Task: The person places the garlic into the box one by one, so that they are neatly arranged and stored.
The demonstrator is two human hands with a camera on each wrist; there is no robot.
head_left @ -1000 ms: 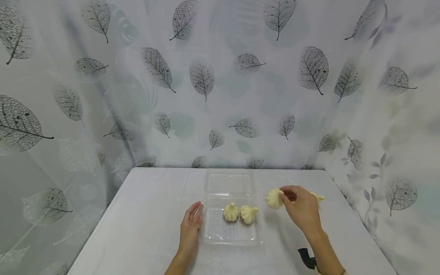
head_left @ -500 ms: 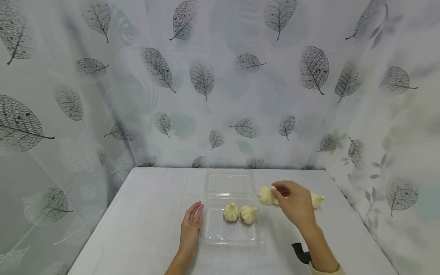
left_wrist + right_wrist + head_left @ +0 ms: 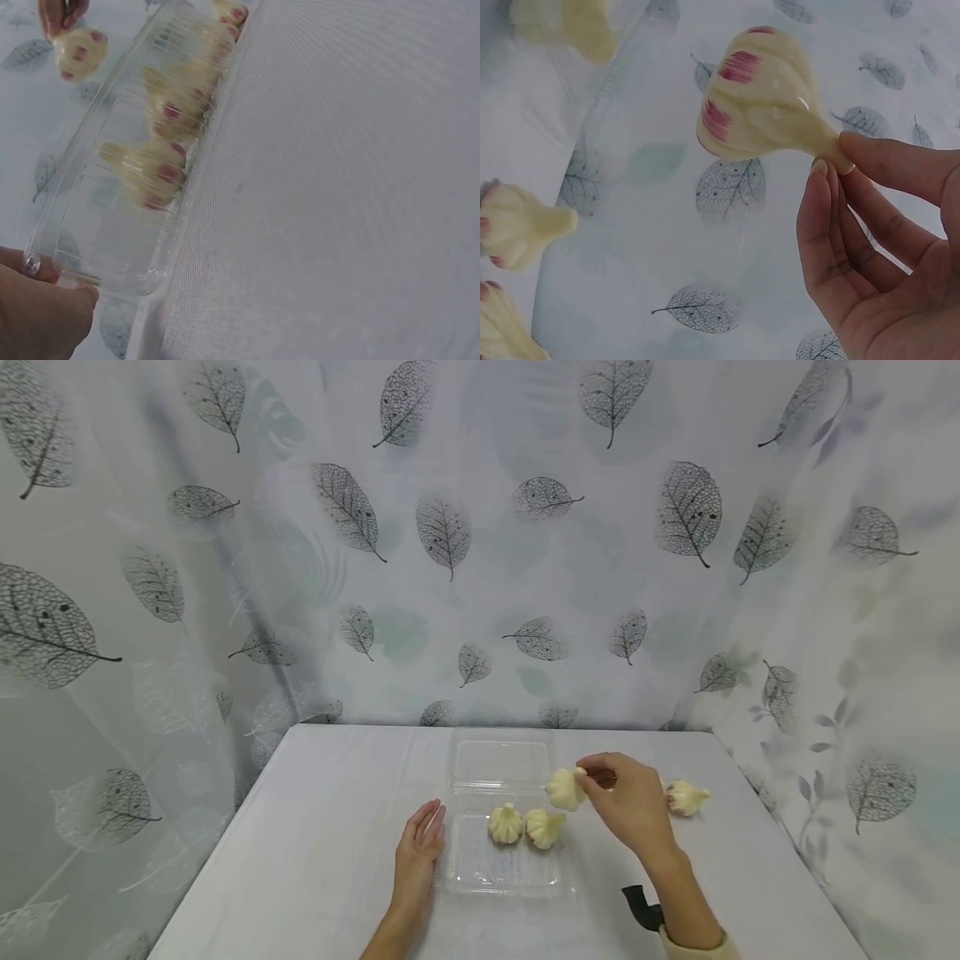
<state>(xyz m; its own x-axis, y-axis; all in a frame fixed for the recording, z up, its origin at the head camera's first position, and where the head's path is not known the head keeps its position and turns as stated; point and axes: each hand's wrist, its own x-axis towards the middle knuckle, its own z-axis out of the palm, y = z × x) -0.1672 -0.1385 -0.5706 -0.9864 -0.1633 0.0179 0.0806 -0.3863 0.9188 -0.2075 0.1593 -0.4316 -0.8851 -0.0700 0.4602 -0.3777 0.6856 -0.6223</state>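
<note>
My right hand (image 3: pixel 626 797) pinches a pale garlic bulb (image 3: pixel 566 789) by its stem, above the right edge of an open clear plastic clamshell box (image 3: pixel 501 887). In the right wrist view this garlic bulb (image 3: pixel 765 97) has pink patches and a glossy surface. Inside the box's base sit two more garlic bulbs, one left (image 3: pixel 506 823) and one right (image 3: pixel 543 828). My left hand (image 3: pixel 416 860) rests against the box's left side, its fingers extended. The left wrist view shows that hand (image 3: pixel 37 315) touching the box's corner.
Another garlic bulb (image 3: pixel 686 797) lies on the white table (image 3: pixel 330 827) at the right. The right wrist view shows two loose bulbs, one upper (image 3: pixel 525 229) and one lower (image 3: pixel 506 326). The box's lid (image 3: pixel 502 764) lies folded back. A leaf-patterned curtain (image 3: pixel 480 568) hangs behind.
My right hand has carried the garlic bulb leftward to the box's edge, uncovering the loose bulb at the right. The left hand has stayed at the box's side.
</note>
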